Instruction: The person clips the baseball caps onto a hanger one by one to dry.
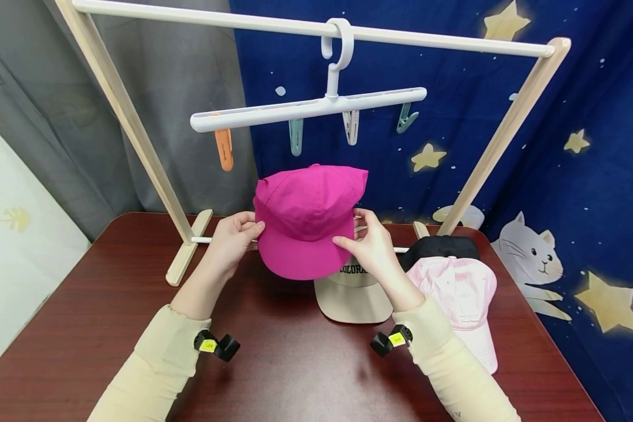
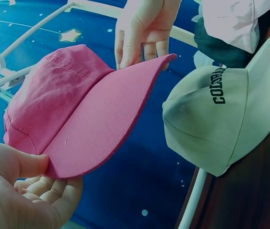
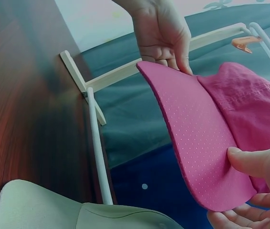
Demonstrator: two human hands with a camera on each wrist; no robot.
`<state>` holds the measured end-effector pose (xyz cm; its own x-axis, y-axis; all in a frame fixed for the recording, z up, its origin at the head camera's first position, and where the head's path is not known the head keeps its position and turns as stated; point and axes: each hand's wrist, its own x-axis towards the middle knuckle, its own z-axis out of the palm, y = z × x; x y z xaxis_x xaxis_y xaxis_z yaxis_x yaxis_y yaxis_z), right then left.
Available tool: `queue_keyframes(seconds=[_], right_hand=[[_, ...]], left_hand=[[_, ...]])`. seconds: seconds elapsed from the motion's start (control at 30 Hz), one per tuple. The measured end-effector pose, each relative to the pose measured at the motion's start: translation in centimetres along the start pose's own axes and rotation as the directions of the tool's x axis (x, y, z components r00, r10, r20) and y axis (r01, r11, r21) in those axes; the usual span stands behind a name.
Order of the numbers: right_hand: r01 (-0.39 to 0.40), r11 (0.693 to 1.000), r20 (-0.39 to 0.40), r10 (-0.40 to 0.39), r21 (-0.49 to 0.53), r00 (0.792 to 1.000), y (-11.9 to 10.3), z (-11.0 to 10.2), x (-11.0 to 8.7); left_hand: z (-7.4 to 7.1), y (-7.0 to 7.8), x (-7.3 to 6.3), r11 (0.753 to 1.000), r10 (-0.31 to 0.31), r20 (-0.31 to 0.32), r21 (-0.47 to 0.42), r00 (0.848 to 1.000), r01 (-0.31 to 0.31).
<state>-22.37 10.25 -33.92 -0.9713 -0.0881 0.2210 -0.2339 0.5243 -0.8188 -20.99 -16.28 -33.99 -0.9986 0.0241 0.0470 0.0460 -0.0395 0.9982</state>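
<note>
A magenta baseball cap (image 1: 312, 205) is held up above the table, its brim toward me and its crown a little slumped. My left hand (image 1: 235, 237) pinches one side where brim and crown meet, thumb on top and fingers beneath. On the opposite side my right hand (image 1: 371, 237) grips the brim the same way, its thumb (image 3: 247, 161) lying on the brim. Just over the cap hangs a white clip hanger (image 1: 311, 109) with an orange clip (image 1: 224, 149), a teal clip (image 1: 296, 136), a white clip (image 1: 350, 127) and a second teal clip (image 1: 407, 118).
The hanger hooks on a wooden rack's white bar (image 1: 443, 42). A beige cap (image 1: 353, 299) with black lettering lies behind my right hand. To the right, a pink cap (image 1: 456, 287) overlaps a black cap (image 1: 440, 248). All rest on the brown table (image 1: 295, 363).
</note>
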Motion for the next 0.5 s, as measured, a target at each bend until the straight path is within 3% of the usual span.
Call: queue_keyframes(seconds=[0.5], right_hand=[[0.002,1.0,0.02,-0.001,-0.028,1.0,0.07,0.02,0.35]], left_hand=[[0.07,0.0,0.01,1.0,0.001,-0.021,-0.019,1.0,-0.002]])
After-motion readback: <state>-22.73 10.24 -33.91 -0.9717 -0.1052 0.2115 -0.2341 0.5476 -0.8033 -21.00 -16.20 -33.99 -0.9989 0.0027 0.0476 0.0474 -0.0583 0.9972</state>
